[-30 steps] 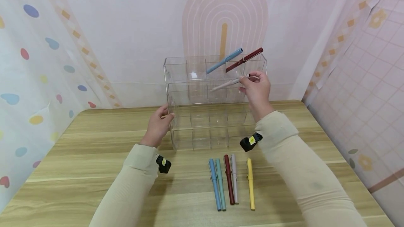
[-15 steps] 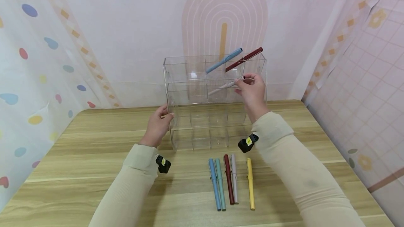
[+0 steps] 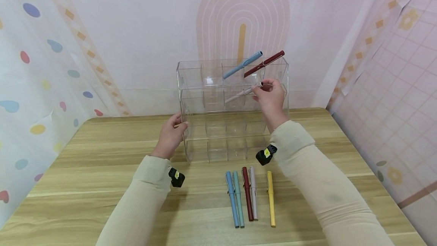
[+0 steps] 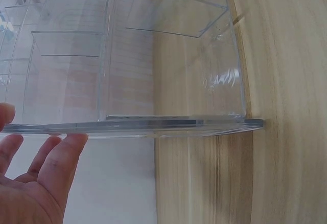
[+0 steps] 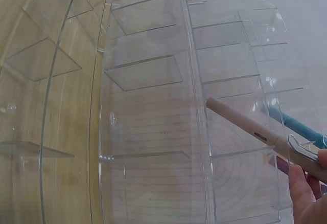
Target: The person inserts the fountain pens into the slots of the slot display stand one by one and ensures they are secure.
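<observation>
My right hand point(image 3: 271, 100) pinches a pale pinkish pen point(image 3: 236, 95) near its capped, clip end. The pen slants down to the left, its far end in a second-tier compartment of a clear acrylic pen organizer point(image 3: 184, 136). In the right wrist view, the pen's end point(image 5: 217, 105) lies beside a clear shelf edge. With thumb and fingers on opposite sides, my left hand point(image 3: 172, 136) grips the organizer's left side panel point(image 4: 133, 127). A light blue pen point(image 3: 243, 65) and a dark red pen point(image 3: 264, 64) lean in the top tier above my right hand.
On the wooden table point(image 3: 102, 185) in front of the organizer lie a blue pen point(image 3: 232, 199), a green pen point(image 3: 238, 199), another dark red pen point(image 3: 247, 194), a lilac pen point(image 3: 253, 194) and a yellow pen point(image 3: 271, 199). A patterned cloth point(image 3: 153, 29) hangs behind.
My right hand has moved left and slightly down, bringing the pale pen further into the second tier. The left hand stays on the side panel.
</observation>
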The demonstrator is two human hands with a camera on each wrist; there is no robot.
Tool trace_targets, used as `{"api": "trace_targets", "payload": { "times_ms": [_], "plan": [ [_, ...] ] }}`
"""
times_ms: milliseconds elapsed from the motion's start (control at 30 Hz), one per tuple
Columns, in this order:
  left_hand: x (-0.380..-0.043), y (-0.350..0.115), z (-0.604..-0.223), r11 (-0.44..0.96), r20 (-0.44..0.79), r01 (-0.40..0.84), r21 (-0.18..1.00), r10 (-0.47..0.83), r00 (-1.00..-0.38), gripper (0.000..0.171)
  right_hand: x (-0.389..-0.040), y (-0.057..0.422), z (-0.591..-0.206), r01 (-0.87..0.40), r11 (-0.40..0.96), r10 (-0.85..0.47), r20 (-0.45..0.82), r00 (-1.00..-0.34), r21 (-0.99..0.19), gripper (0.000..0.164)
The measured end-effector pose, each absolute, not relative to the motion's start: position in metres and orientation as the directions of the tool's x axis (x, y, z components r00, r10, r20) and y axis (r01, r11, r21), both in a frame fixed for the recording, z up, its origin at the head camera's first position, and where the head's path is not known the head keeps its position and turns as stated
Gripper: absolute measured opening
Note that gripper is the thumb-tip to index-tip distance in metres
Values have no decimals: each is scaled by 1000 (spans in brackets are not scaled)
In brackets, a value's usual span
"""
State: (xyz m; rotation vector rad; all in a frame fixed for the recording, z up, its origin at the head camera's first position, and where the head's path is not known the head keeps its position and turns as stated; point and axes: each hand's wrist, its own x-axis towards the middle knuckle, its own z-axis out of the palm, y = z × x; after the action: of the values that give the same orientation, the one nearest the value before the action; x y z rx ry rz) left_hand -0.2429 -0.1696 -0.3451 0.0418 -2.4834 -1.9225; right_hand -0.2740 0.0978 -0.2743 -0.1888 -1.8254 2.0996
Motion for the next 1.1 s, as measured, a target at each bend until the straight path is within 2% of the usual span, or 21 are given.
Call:
{"api": "trace_targets", "payload": {
  "times_ms": [700,933,1100],
  "plan": [
    [-245,-163,-342,219,-46,-56,974,-52,-998,54,-269,102,-275,-207,-60,344,175,-922,-976,35],
    [-243,-163,-341,209,-44,-55,976,-54,-998,52,-263,109,-277,-229,-37,326,205,-923,-973,44],
    [-243,-164,-341,249,-40,-53,967,-59,-997,51,-253,120,-279,-266,-32,323,242,-915,-963,38]
  ]
}}
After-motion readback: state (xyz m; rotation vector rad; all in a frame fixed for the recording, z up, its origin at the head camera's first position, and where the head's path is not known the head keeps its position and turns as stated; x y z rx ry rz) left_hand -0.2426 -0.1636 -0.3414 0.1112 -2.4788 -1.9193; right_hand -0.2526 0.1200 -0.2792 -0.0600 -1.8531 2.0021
